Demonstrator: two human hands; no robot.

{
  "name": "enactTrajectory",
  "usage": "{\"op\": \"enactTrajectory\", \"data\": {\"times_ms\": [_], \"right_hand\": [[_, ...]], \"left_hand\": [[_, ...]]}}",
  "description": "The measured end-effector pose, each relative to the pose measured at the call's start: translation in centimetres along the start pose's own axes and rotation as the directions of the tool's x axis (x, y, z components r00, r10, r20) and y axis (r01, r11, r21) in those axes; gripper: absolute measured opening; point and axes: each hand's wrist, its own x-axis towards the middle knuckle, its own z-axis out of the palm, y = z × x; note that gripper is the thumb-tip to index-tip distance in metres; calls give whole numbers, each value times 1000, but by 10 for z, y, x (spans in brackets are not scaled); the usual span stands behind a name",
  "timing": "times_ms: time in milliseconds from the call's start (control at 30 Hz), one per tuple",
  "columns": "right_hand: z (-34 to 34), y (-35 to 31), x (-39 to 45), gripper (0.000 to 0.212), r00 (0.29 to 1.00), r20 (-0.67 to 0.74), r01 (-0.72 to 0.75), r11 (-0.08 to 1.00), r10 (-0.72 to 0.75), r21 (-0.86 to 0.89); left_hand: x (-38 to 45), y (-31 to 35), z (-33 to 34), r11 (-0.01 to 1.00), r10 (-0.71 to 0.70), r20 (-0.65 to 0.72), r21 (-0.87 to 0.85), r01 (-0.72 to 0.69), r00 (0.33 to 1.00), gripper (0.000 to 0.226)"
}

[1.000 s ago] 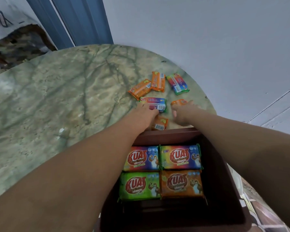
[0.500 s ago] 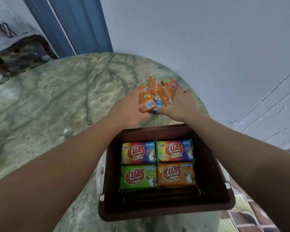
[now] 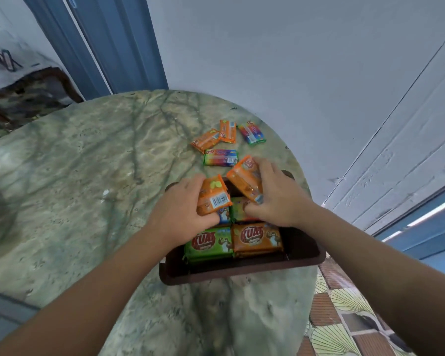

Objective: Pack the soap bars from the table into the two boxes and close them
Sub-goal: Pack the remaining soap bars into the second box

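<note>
Over the brown box [image 3: 303, 258], left hand [image 3: 183, 214] gripping an orange soap bar [image 3: 213, 195], right hand [image 3: 278, 199] gripping another orange bar [image 3: 244, 177]

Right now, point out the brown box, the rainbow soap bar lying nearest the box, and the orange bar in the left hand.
brown box [image 3: 244, 273], head view, on its near rim.
rainbow soap bar [image 3: 220, 158], head view, middle of its wrapper.
orange bar [image 3: 213, 195], head view, wrapper face above the barcode.

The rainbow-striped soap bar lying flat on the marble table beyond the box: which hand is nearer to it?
Right. The right hand, gripping an orange soap bar, sits just below the rainbow-striped soap bar; the left hand is lower and further left.
</note>
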Motion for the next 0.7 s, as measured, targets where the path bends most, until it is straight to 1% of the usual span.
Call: {"op": "enactTrajectory", "data": {"times_ms": [67,100,200,267,433,567,700], "right_hand": [[2,7,-17,97,997,80,25,998,-21,-52],[5,13,-22,97,993,110,43,995,-33,-91],[15,21,-35,95,978,184,157,937,-102,-313],[20,22,-38,93,961,236,231,885,-142,-405],[25,23,-35,96,945,281,277,871,-170,-406],[25,24,-34,96,941,285,286,876,-180,-388],[26,24,-33,99,939,289,294,870,-185,-396]], "left_hand": [[-17,-5,7,1000,16,55,7,-17,998,70],[-22,-9,12,998,45,78,31,-47,996,72],[-34,-21,26,962,168,107,198,-187,980,77],[-33,-22,30,945,159,122,269,-187,980,79],[-29,-20,31,926,136,151,331,-180,979,79],[-29,-19,31,922,152,157,334,-197,976,80],[-28,-18,30,911,201,164,331,-246,966,75]]}}
